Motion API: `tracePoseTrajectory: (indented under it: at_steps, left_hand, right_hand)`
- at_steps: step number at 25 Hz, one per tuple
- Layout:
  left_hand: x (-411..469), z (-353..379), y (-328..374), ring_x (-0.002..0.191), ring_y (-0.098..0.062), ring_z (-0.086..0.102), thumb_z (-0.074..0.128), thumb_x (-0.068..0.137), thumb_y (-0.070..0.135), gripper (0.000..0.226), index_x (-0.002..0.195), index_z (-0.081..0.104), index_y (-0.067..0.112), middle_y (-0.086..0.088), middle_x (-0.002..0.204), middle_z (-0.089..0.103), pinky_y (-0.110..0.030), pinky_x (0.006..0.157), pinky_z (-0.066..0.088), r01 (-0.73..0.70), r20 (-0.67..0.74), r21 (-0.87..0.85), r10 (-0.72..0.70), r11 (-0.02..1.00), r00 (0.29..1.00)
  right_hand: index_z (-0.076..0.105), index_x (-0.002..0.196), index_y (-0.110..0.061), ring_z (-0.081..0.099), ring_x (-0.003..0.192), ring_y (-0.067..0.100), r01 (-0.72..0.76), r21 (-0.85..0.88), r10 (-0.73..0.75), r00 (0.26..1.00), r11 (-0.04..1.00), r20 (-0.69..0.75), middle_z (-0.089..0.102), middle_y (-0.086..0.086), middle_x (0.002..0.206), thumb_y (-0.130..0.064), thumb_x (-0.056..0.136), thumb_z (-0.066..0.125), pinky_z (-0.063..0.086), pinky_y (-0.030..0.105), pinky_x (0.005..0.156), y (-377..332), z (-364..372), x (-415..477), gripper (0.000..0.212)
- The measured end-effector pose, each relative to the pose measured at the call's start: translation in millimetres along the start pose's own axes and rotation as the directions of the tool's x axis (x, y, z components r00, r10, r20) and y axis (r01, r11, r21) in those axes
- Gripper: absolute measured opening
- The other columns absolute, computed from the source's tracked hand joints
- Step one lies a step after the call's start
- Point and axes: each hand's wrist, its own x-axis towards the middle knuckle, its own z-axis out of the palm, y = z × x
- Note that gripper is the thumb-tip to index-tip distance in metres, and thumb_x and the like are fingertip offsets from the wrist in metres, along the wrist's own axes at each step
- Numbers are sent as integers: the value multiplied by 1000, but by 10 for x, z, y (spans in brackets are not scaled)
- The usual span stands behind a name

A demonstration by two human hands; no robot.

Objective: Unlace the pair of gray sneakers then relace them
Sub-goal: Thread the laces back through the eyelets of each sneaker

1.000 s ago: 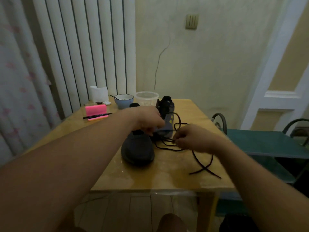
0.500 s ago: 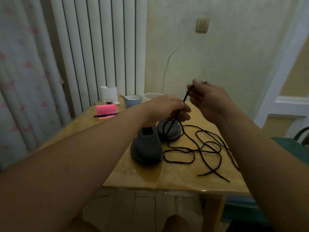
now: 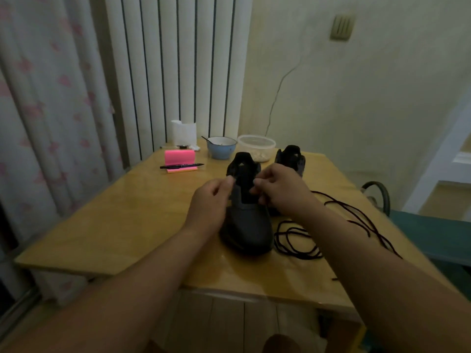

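The left hand (image 3: 211, 200) and right hand (image 3: 279, 191) have their fingers curled, tips pinched at either side of the near sneaker's (image 3: 248, 225) tongue. Whether they grip a lace end or the eyelet edge I cannot tell. The sneaker lies right under them, long axis running straight away, toe toward the person, heel beyond the fingertips. Loose laces (image 3: 297, 242) coil on the table (image 3: 127, 220) just right of the right hand, the nearer one.

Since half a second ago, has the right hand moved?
Yes: the right hand dropped from above the bowl down to the near sneaker.
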Motion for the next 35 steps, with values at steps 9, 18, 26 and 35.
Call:
tracePoseTrajectory:
  at_steps: [9,18,26,35]
  left_hand:
    - [144,-98,74,73,-17,71,41,113,24,28,111,64,9,-2,81,69,-29,69,57,177,-52,-535,-241,826,969]
    - [-43,-157,-390,72,-6,58,52,109,20,17,111,68,22,4,89,65,-29,64,48,-39,68,135,30,990,997]
    - [-88,-130,-384,79,-6,57,56,107,20,8,99,60,20,6,85,61,-18,64,42,-200,46,239,195,950,980]
    - [-135,-54,-403,76,-9,50,44,110,28,12,99,47,25,10,91,50,-34,65,35,-280,91,455,269,845,959]
  right_hand:
    - [70,112,-21,69,95,10,110,-5,-110,992,994,-61,72,-5,105,-21,103,61,59,30,81,-170,219,116,12]
    - [72,114,-24,61,103,16,251,-446,-167,961,859,220,58,-3,112,-26,96,73,46,26,84,78,162,224,18]
    - [72,117,-21,52,95,2,257,-263,-216,961,930,175,51,-10,106,-25,99,69,40,5,74,307,255,197,18]
    - [70,114,-26,53,103,11,248,-238,-212,963,939,166,50,-4,113,-28,99,68,39,12,79,372,321,213,15]
